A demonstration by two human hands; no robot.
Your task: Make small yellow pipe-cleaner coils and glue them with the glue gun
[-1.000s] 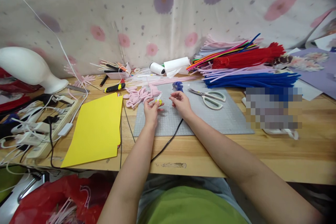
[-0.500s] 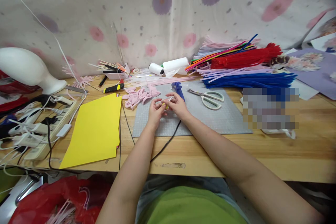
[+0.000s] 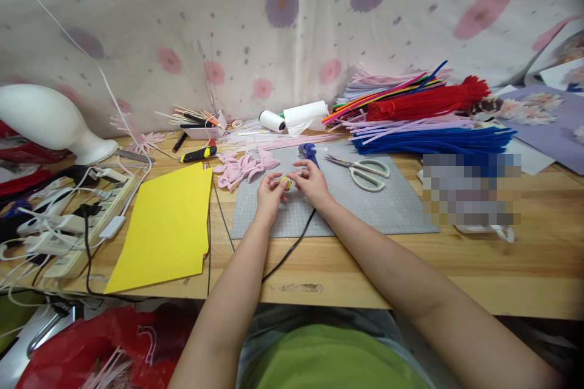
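Over the grey cutting mat (image 3: 365,206), my left hand (image 3: 269,193) and my right hand (image 3: 312,182) meet on a small yellow piece (image 3: 285,182) with a thin pale stem. Both hands pinch it between fingertips. A pile of bent pink pipe-cleaner shapes (image 3: 241,167) lies just left of my left hand. A blue-handled glue gun (image 3: 310,152) lies behind my right hand, its black cord (image 3: 292,246) running toward me. White-handled scissors (image 3: 365,170) rest on the mat to the right.
A yellow sheet (image 3: 164,225) lies left of the mat. Power strips and cables (image 3: 68,219) crowd the far left, beside a white foam head (image 3: 50,118). Bundles of red, blue and pink pipe cleaners (image 3: 429,121) are stacked at the back right. White rolls (image 3: 296,115) stand behind.
My hands, apart a second ago, have come together on the small yellow piece. My right hand has moved left to meet the left.
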